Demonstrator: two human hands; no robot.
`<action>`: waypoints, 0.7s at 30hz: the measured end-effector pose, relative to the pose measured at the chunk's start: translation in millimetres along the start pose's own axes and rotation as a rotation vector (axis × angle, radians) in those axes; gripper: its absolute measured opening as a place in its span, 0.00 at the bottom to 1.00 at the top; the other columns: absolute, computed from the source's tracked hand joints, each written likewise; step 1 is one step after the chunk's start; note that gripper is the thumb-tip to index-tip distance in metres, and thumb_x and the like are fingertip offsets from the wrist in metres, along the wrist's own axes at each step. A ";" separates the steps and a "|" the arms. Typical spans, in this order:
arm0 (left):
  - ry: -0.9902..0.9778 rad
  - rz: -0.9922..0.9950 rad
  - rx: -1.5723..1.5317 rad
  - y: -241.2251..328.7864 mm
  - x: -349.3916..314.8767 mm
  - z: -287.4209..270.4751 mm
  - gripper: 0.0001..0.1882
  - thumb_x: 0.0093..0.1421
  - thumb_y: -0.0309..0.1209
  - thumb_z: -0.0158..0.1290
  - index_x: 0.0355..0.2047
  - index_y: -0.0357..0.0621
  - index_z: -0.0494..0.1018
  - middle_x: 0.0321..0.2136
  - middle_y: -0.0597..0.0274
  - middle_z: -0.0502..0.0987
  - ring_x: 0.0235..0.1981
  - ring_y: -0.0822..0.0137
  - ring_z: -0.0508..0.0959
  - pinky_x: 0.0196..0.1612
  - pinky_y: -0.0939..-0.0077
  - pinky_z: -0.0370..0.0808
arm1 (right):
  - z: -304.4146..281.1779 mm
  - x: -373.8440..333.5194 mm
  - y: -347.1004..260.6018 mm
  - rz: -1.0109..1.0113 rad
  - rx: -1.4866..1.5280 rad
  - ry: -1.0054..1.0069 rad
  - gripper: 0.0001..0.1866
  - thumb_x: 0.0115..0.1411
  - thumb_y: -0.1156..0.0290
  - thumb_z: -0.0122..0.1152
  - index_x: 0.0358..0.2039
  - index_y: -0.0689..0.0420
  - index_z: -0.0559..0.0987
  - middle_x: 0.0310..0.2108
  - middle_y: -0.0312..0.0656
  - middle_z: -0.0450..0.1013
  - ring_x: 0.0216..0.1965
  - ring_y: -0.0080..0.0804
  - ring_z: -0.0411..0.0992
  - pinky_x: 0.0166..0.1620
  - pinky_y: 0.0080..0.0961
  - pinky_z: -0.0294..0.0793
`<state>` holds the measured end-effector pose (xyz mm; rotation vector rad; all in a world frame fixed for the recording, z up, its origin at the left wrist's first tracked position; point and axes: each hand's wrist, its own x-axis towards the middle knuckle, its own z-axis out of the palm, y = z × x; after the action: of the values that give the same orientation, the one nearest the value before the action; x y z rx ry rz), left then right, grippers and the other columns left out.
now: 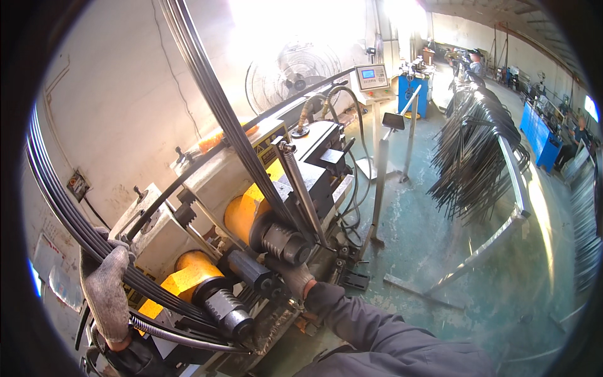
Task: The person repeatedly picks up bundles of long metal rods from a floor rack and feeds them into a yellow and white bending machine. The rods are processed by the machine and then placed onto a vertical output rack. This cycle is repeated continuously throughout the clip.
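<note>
My left hand (pixel 108 286), in a grey knit glove, is closed round a bent bundle of black rods (pixel 75 223) at the left. The lower end of that bundle runs to a ribbed black roller (pixel 229 312) beside a yellow machine head. A second bundle of black rods (pixel 210 88) slants down from the top to another ribbed roller (pixel 282 244). My right hand (pixel 297 281), gloved too, reaches in just below this second roller, close to a dark cylinder (pixel 251 270). Its fingers are largely hidden by the machine parts.
A control panel (pixel 372 77) on a post stands behind the machine, near a large fan (pixel 294 78). Many bent black rods (pixel 474 144) hang on a metal rack (pixel 518 182) at the right. Hoses (pixel 361 182) loop beside the machine. People (pixel 475 63) are farther back.
</note>
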<state>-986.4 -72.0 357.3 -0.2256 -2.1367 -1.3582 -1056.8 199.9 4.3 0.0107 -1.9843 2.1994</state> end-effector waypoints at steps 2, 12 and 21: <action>0.011 -0.017 -0.020 2.1 -0.5 0.3 0.15 0.68 0.29 0.64 0.54 0.41 0.81 0.40 0.66 0.82 0.42 0.71 0.80 0.54 0.74 0.74 | 0.2 -0.1 -0.9 0.005 0.023 -0.003 0.19 0.75 0.62 0.67 0.60 0.57 0.86 0.57 0.43 0.84 0.58 0.32 0.81 0.61 0.34 0.79; 0.007 -0.039 -0.009 -1.6 -0.2 -2.4 0.17 0.68 0.31 0.65 0.56 0.41 0.81 0.41 0.62 0.82 0.43 0.68 0.82 0.56 0.72 0.75 | 1.7 2.7 14.0 -0.067 -0.074 0.003 0.18 0.74 0.65 0.67 0.61 0.56 0.86 0.57 0.42 0.84 0.59 0.31 0.81 0.62 0.33 0.79; 0.017 -0.068 0.043 1.9 2.1 -0.4 0.18 0.68 0.29 0.65 0.56 0.40 0.79 0.39 0.63 0.82 0.42 0.68 0.82 0.54 0.72 0.76 | 7.2 5.0 16.9 -0.041 0.129 0.041 0.25 0.71 0.59 0.72 0.64 0.57 0.84 0.58 0.45 0.83 0.57 0.36 0.82 0.59 0.36 0.81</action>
<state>-987.1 -71.9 360.1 -0.1256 -2.1748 -1.3461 -1064.9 191.9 -11.0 0.0233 -1.8022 2.2785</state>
